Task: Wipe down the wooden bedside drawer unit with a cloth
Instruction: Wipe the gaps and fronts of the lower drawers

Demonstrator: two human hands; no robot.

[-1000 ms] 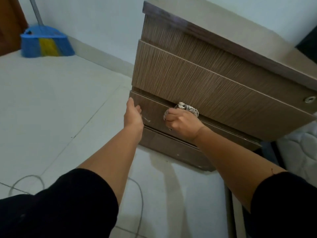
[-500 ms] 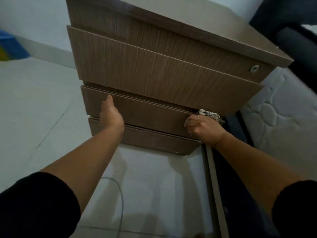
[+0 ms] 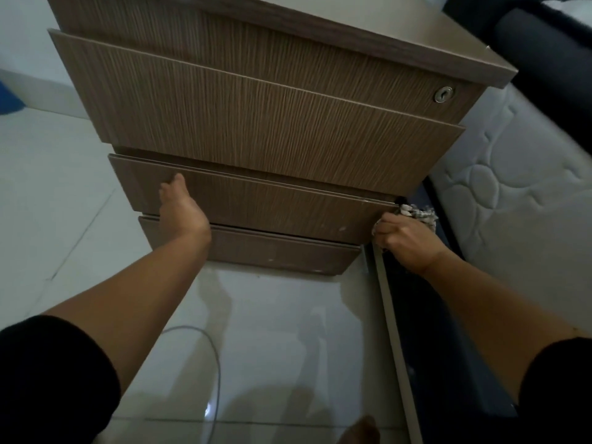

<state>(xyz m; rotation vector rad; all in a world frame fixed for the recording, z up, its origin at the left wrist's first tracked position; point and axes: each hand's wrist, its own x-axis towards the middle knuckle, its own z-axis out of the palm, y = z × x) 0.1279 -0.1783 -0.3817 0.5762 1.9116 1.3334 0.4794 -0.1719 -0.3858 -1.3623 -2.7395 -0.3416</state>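
Head view: right hand [image 3: 408, 243] is fisted around a bunched, mottled grey-white cloth [image 3: 418, 213], fingers closed tight on it, pressing it at the right end of the second drawer front [image 3: 266, 203]. Wadding the cloth gives a firm pad to work into that corner, just beside the dark bed frame [image 3: 426, 331].

Left hand [image 3: 184, 209] lies flat against the left part of the same drawer front, fingers extended and together, gripping nothing — looks like a brace so the drawer doesn't slide or rock under the wiping pressure.

Drawer unit [image 3: 272, 100] stands on glossy pale floor tiles [image 3: 272, 331], touching or nearly touching the bed. Finish is brown laminate with fine vertical grain lines; flat slab fronts, stepped, no handles visible. Small round metal lock [image 3: 443, 94] sits at the top right. A few pale scuffs show on the lower fronts — possibly dust or chipped edging, can't tell which.

Quilted white mattress [image 3: 512, 187] to the right; thin cable [image 3: 214, 363] looping on the floor.
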